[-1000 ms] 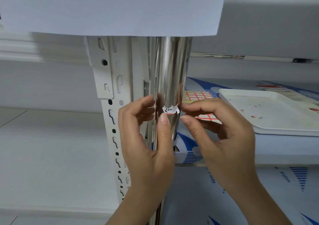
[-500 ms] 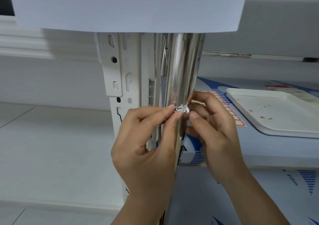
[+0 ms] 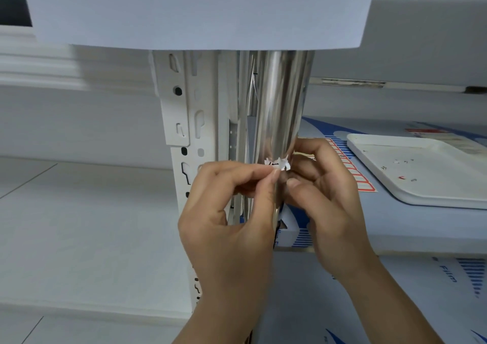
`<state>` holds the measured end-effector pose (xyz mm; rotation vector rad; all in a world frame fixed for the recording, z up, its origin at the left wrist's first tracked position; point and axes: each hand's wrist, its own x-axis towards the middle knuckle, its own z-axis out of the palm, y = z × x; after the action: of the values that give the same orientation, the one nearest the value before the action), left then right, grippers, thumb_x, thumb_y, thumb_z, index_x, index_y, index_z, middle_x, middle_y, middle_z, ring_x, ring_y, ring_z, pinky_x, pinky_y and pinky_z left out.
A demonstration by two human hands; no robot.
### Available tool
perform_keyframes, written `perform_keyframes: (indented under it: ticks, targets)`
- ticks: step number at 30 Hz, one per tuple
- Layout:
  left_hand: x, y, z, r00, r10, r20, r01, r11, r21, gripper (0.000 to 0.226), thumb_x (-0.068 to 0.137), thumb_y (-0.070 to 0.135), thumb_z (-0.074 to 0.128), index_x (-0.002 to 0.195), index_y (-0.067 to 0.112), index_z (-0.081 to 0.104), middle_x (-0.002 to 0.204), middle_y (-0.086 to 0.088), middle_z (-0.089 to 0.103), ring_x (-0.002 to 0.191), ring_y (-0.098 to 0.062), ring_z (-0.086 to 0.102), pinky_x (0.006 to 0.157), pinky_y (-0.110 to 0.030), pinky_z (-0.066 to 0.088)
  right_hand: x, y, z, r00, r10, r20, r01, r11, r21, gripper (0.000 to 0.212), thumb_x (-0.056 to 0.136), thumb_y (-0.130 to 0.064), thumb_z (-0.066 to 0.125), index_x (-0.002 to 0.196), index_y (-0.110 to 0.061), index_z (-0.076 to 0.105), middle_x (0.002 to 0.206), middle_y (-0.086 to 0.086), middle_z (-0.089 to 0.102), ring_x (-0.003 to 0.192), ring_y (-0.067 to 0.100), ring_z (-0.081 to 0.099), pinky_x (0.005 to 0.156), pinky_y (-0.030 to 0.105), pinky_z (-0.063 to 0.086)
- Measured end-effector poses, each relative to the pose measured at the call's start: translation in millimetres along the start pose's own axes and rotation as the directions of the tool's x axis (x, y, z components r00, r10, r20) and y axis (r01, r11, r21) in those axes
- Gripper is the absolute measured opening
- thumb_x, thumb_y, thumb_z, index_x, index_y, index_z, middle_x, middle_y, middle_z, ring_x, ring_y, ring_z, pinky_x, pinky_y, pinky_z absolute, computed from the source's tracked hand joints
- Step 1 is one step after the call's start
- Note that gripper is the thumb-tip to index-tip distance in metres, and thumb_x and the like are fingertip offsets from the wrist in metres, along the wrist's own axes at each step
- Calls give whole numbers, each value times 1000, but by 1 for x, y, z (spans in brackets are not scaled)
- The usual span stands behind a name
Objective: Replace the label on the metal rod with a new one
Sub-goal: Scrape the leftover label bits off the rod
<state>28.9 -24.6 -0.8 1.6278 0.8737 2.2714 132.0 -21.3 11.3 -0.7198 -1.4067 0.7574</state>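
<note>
Label remnant (image 3: 277, 163), ragged and white with a trace of black print, clings to the front of the metal rod (image 3: 276, 111), and both hands are right on it. The rod stands upright, shiny and reflective, its top hidden behind a white sheet of paper (image 3: 197, 8) that hangs across the upper part of the view.

Left hand (image 3: 226, 219) comes in from the rod's left side, thumb and forefinger pressed together in a tight pinch at the left edge of the torn label; the remaining fingers are curled in behind. Right hand (image 3: 329, 201) sits on the rod's right side, fingers wrapped round the back of the rod and thumb pointing in toward the label's lower edge. Whether that thumb actually touches the paper scrap or only the metal just beneath it is too close to call. The label's upper edge is jagged, with little points of paper lifting away from the metal.

Just left of the rod runs a white slotted shelf upright (image 3: 184, 122), punched with keyhole slots, nearly touching the rod. To the rod's right, on the shelf level behind the right hand, lies a white tray (image 3: 421, 185) with a few tiny scraps scattered in it, well apart from the rod. Between the tray and the rod, a sheet of red-bordered stickers (image 3: 353, 169) lies flat on blue-and-white printed film, partly covered by the right hand.
</note>
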Motion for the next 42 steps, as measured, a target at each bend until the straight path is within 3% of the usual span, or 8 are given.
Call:
perform_keyframes:
  ticks: [4, 9, 12, 18, 21, 27, 35, 42]
  targets:
    - [0, 2, 3, 998, -36, -60, 32, 997, -65, 23, 78, 4, 75, 93, 21, 68, 85, 5, 65, 75, -10, 65, 69, -16, 50, 0, -1, -1, 1000, 11, 11, -11, 1000, 12, 30, 83, -4, 51, 111, -12, 57, 107, 8, 72, 102, 27, 69, 87, 40, 55]
    - [2, -5, 4, 996, 59, -65, -59, 998, -4, 24, 78, -1, 78, 95, 12, 69, 83, -3, 65, 73, -15, 65, 65, -23, 52, 1, 0, -1, 1000, 2, 16, -2, 1000, 2, 30, 80, -20, 56, 110, -20, 58, 104, 5, 72, 100, 19, 68, 80, 26, 53]
    - [2, -8, 2, 991, 126, -46, -123, 991, 58, 23, 77, -4, 78, 93, 11, 69, 81, -5, 65, 74, -15, 65, 64, -27, 53, 1, 1, -1, 1000, -6, 14, 5, 1000, 1, 29, 81, -16, 57, 109, -21, 57, 101, 3, 71, 99, 19, 68, 77, 24, 53]
    - [1, -11, 3, 985, 173, -21, -168, 973, 156, 10, 80, -3, 76, 87, 4, 73, 79, -4, 63, 73, -9, 60, 66, -16, 47, 1, 1, 0, 999, -38, 19, 38, 999, -11, 28, 80, -16, 56, 108, -23, 56, 98, 0, 69, 99, 21, 67, 73, 24, 54]
    - [2, -10, 1, 986, 166, -2, -163, 974, 154, 11, 82, -1, 73, 86, 10, 71, 79, -2, 61, 76, -4, 58, 68, -10, 43, 0, 0, 0, 999, -30, 24, 30, 1000, -5, 31, 79, -19, 57, 110, -18, 55, 100, 5, 69, 100, 24, 67, 73, 25, 54]
    - [3, -8, 1, 993, 102, -58, -101, 995, 18, 24, 80, 4, 76, 96, 17, 65, 88, 5, 65, 79, -8, 65, 71, -22, 53, 1, 0, -2, 999, -1, 39, 1, 1000, -7, 38, 78, -24, 56, 115, -14, 55, 110, 9, 70, 108, 27, 66, 84, 32, 54]
    - [0, -5, 3, 993, 92, -70, -87, 994, 69, 19, 77, -2, 79, 89, 10, 71, 79, -5, 65, 72, -14, 64, 63, -27, 53, -1, 0, -1, 999, -16, 29, 17, 999, -36, 34, 81, -15, 58, 114, -16, 54, 105, 7, 68, 104, 23, 66, 74, 24, 55]
    - [2, 0, 3, 999, 21, -37, -19, 999, 35, 15, 79, 0, 76, 83, 13, 70, 79, 0, 65, 72, -15, 65, 64, -26, 54, 0, 0, 0, 999, -35, 36, 37, 998, -49, 34, 79, -24, 57, 112, -19, 53, 104, 8, 67, 104, 25, 65, 74, 29, 56]
